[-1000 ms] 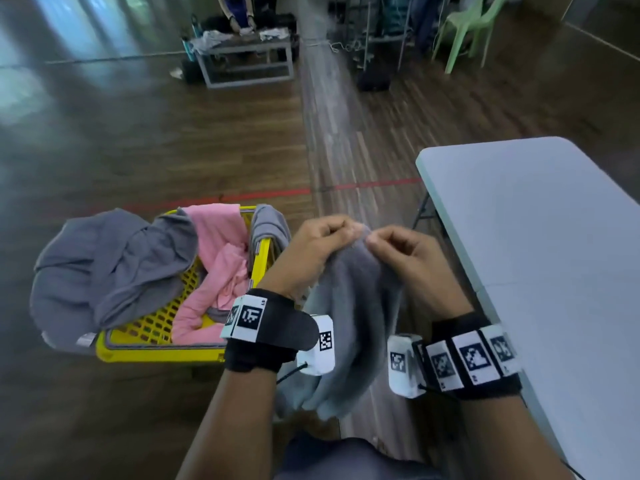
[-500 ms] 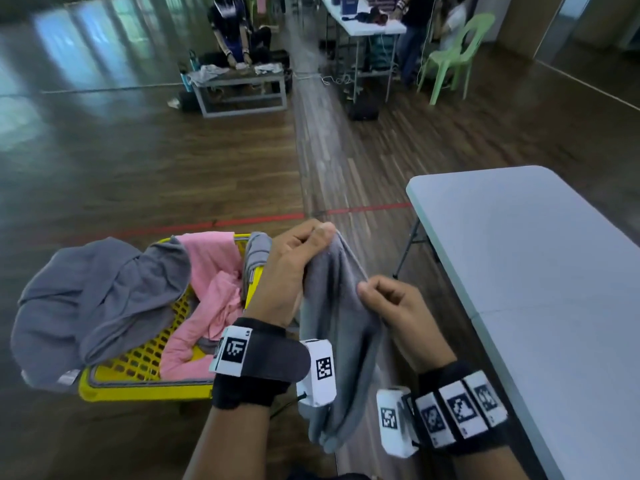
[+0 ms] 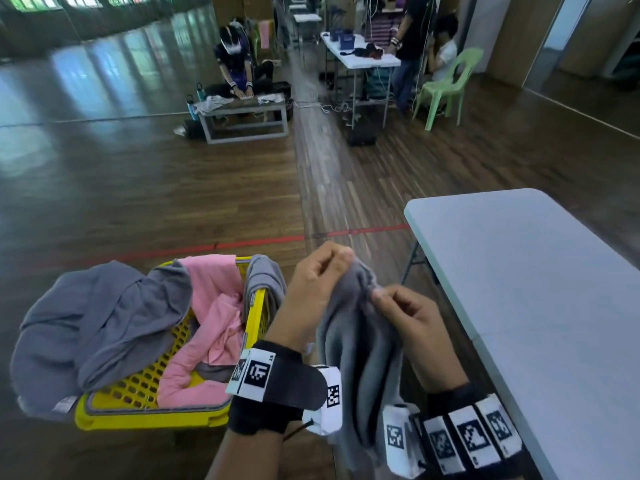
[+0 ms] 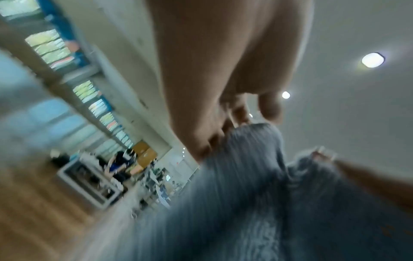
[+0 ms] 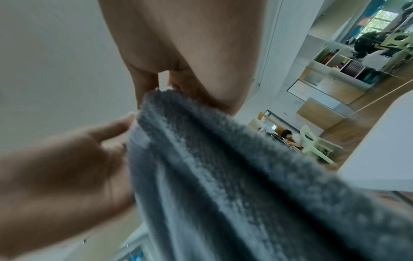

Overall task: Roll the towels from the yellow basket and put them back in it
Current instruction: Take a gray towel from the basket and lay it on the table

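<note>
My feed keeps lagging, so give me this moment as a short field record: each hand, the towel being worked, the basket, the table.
left hand: pinches the top edge of the grey towel
right hand: pinches the same edge, close beside the left
grey towel: unrolled, hanging in the air
yellow basket: on the floor to the left, a pink towel inside, grey towels draped over its rim
white table: to the right, towel not on it

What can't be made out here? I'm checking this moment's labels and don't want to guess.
- Gray towel: its lower end, in the head view, hidden behind the wrist cameras.
- Yellow basket: its floor, covered by the pink towel.
- Left hand: its grip, motion-blurred in the left wrist view.
</note>
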A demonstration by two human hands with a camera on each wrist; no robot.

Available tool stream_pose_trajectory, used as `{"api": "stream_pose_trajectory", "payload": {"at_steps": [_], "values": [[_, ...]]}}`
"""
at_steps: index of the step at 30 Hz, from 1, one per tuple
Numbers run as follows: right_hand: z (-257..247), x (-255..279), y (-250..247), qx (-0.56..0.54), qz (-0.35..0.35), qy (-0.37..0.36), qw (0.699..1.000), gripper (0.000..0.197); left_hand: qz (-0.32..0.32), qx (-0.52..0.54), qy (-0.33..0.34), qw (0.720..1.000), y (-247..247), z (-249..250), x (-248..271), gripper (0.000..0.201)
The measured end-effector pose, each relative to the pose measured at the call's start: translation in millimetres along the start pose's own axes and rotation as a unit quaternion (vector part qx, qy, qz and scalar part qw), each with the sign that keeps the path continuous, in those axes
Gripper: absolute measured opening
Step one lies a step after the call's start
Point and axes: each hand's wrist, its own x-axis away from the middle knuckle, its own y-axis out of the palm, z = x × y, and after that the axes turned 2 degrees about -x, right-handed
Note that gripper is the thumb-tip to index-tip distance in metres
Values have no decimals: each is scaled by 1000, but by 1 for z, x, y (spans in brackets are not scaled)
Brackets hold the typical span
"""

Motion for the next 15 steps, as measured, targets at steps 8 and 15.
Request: {"api": "stream_pose_trajectory", "payload": {"at_steps": [8,15], "values": [[-12,-7,-3,29,8,-10,1000,24,-53,89,-9,995,6,2,7,21],[-32,-9,-6,96,48,-70,992,18,-135,41,-75,987,14,-21,19,28]]}}
